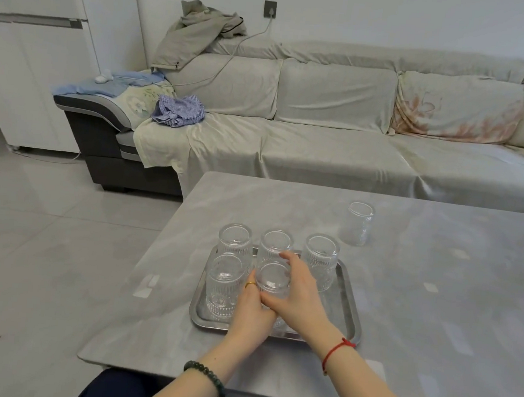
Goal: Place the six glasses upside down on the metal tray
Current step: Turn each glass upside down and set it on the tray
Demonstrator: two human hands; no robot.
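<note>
1. Glasses stood base-up on the metal tray [346,286]: three in the back row, one at front left [223,284], and a fifth, the front-middle glass [273,280], clasped between both hands.
2. The left hand [250,315] and right hand [301,295] were closed together around that fifth glass, fingers overlapping at its near side; whether its rim had reached the tray was hidden.
3. A sixth glass [359,223] stood apart on the surface [436,274], beyond the tray to the right, apparently mouth-up.
4. Risk, as I judged it: the held glass sat just beside its neighbours, so a sideways nudge on release could knock or tip one.
5. Open room remained at the tray's front right, seemingly enough for the last glass.
6. The tray lay near the surface's front-left part; its raised lip should stop sliding glass, though a dragged wrist could shift the tray itself.
</note>
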